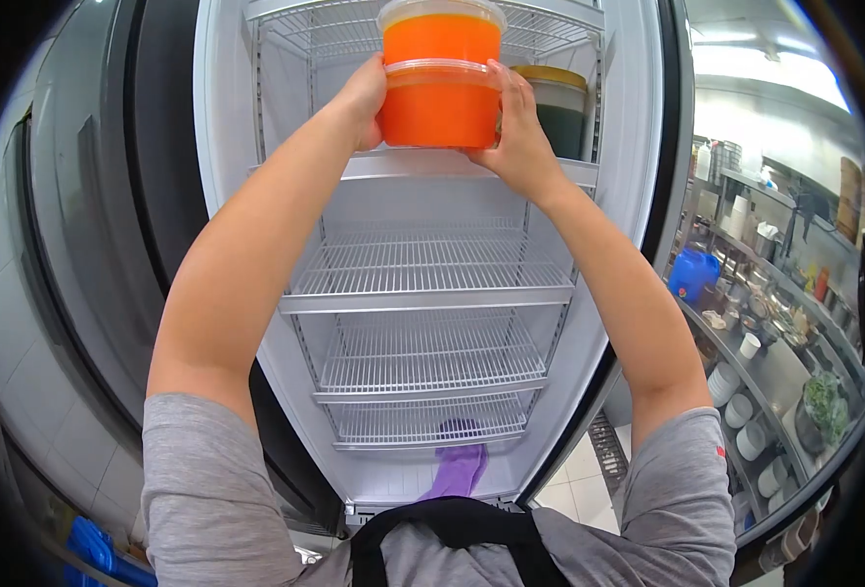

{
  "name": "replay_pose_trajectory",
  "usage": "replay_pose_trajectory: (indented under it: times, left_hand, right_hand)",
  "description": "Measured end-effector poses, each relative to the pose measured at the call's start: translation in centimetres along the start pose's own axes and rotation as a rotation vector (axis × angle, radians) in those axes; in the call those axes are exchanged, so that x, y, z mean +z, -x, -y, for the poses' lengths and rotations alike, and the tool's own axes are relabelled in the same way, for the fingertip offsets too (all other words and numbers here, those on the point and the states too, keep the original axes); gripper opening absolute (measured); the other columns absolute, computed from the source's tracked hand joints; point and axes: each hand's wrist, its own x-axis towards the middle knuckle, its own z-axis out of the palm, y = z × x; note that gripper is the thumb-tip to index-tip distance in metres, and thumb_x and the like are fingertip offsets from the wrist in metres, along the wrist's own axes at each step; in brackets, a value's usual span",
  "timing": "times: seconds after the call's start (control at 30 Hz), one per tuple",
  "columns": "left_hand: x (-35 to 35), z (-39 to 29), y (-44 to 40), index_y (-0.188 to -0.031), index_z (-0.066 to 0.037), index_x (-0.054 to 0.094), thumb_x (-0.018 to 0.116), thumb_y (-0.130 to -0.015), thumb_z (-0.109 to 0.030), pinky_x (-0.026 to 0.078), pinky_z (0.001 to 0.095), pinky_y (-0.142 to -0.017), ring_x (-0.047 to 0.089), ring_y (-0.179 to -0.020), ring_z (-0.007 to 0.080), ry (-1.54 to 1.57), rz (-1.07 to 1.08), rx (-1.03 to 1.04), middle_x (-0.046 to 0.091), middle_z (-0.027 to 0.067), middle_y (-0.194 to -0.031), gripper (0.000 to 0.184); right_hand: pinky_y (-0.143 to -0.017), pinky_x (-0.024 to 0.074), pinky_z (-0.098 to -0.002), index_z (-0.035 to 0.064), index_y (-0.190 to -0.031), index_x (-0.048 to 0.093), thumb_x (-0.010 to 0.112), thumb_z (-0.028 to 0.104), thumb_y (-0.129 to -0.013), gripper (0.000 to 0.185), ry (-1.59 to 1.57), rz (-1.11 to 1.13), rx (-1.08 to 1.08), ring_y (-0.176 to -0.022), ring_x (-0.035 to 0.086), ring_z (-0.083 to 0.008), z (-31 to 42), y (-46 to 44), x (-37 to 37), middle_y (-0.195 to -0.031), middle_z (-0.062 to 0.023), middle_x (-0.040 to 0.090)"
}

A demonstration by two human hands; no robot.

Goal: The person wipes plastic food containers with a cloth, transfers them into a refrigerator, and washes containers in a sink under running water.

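Two clear round plastic tubs filled with something bright orange are stacked at the top of the head view. My left hand (362, 98) presses on the left side of the lower tub (440, 115). Wrapped round that tub's right side is my right hand (518, 127), its fingertips near the rim. The upper tub (442, 41) rests on the lower one. Both tubs are at the height of an upper fridge shelf (354, 169); whether the lower one touches it I cannot tell. Behind my right hand stands a jar (561, 117) with dark green contents and a yellow lid.
Wire shelves (432, 264) continue below inside the upright fridge. A purple cloth (457, 472) lies at its bottom. To the right, past the fridge's side, a steel counter holds a blue jug (693, 275), cups and a bowl of greens (825, 411).
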Motion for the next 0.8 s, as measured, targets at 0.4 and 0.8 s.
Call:
replay_pose_trajectory:
  times: [0.4,0.8]
  left_hand:
    - [-2.7,2.2,-3.7,-0.128,-0.009,0.04,0.02,-0.096,-0.023,0.042,0.0484,-0.096,0.049,-0.117,0.026,0.058,-0.004,-0.026,0.048,0.0119,-0.126,0.04]
    - [-4.8,4.1,-7.2,-0.121,-0.002,0.043,0.021,-0.094,-0.018,0.041,0.0494,-0.097,0.051,-0.113,0.0292,0.147,-0.02,-0.078,0.05,0.0173,-0.122,0.038]
  right_hand:
    - [-0.11,0.0249,-0.0376,-0.0005,-0.141,-0.004,0.07,0.033,-0.077,0.103,0.142,0.287,0.078,-0.136,0.017,-0.0338,-2.1,-1.0,1.8,-0.145,-0.0226,0.012]
    - [-0.107,0.025,-0.0367,-0.005,-0.141,0.002,0.057,0.023,-0.082,0.086,0.088,0.484,0.219,-0.129,0.024,-0.0344,-3.0,-2.5,2.4,-0.141,-0.0295,0.018]
